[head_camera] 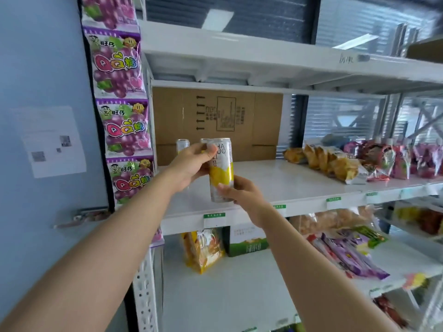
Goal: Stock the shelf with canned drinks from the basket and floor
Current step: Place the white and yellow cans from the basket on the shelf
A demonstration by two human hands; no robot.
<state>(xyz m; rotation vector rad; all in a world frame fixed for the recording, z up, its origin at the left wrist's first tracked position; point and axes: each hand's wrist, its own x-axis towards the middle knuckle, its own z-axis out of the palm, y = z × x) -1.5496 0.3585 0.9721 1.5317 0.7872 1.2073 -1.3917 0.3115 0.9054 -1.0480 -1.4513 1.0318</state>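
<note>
A strip of purple grape-candy packets (119,111) hung in a column at the left. A flat cardboard sheet (215,121) stood behind. Snack bags (335,164) lay to the right. A paper notice (51,140) was stuck on the blue wall (36,68).

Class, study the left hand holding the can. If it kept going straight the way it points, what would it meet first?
Probably the standing can at the back of the shelf, just ahead of the left hand and its held can. The cardboard box lies behind that. Depth is unclear.
</note>
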